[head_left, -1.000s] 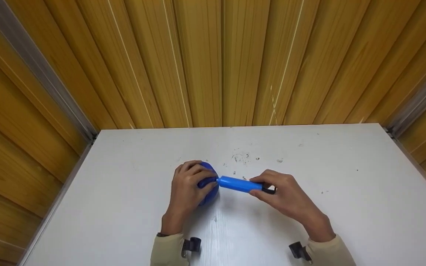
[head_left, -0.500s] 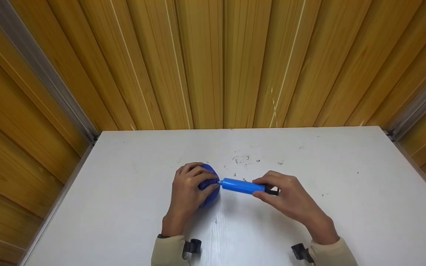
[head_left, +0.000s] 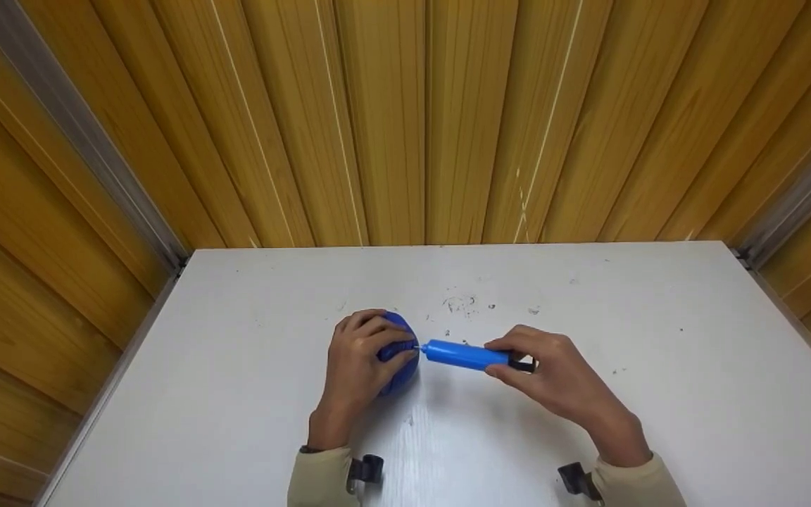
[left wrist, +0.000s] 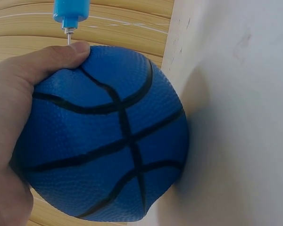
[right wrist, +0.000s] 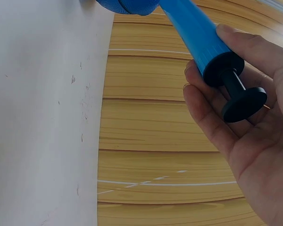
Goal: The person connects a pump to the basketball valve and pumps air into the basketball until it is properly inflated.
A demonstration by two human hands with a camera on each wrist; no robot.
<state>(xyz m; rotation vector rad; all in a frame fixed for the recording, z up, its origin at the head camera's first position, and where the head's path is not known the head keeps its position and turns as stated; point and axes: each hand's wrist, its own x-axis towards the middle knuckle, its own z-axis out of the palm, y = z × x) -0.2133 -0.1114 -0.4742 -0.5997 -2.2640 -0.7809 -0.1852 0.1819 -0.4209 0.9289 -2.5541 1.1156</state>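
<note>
A small blue basketball [left wrist: 104,136] with black lines, its side slightly dented, is gripped by my left hand [head_left: 357,362]. In the left wrist view the thumb [left wrist: 61,57] lies along the top, close beside a thin metal needle [left wrist: 69,39]. That needle juts from the nozzle of a light blue hand pump [head_left: 463,354], pointing at the ball. My right hand [head_left: 553,370] pinches the pump barrel near its rear end between thumb and fingers. The pump's black plunger handle [right wrist: 244,104] sticks out a little toward the right palm. The needle's tip is hidden behind the left thumb.
Both hands work over a white table [head_left: 201,394] with scattered dark scuffs [head_left: 460,304]. Wood-patterned panels [head_left: 391,127] rise behind it and at both sides. Small black camera mounts [head_left: 367,469] sit on the wrists.
My right hand and the pump have drawn slightly to the right, and more of the needle shows between pump and ball. The left hand keeps its hold on the basketball.
</note>
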